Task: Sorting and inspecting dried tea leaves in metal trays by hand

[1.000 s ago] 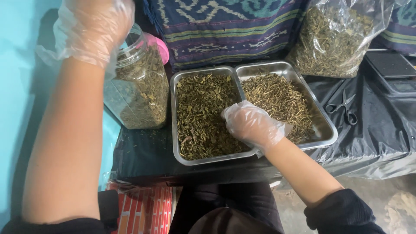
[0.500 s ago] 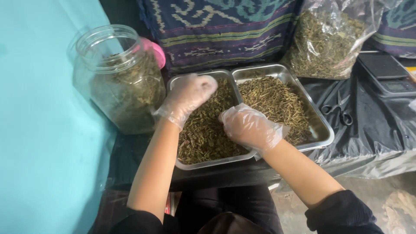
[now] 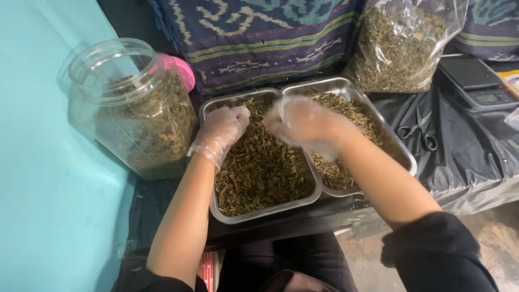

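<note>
Both my hands wear thin clear plastic gloves. My left hand (image 3: pixel 223 131) rests at the far end of the left steel tray (image 3: pixel 259 212), its fingers curled into the dried green leaf pieces (image 3: pixel 259 167) that fill it. My right hand (image 3: pixel 303 123) is blurred by motion. It hovers over the divide between the left tray and the right steel tray (image 3: pixel 401 153), which holds dried stalks (image 3: pixel 330 167). Whether the right hand holds anything is not visible.
A clear plastic jar (image 3: pixel 130 111) of dried leaves stands open left of the trays, a pink lid (image 3: pixel 183 70) behind it. A clear bag of dried herb (image 3: pixel 400 48), a black scale (image 3: pixel 476 81) and scissors (image 3: pixel 419 132) lie to the right on black plastic sheet. A patterned cloth (image 3: pixel 259 38) hangs behind.
My left hand came down from the jar's mouth into the left tray. My right hand lifted from the tray's near part and moved toward the far end, now blurred.
</note>
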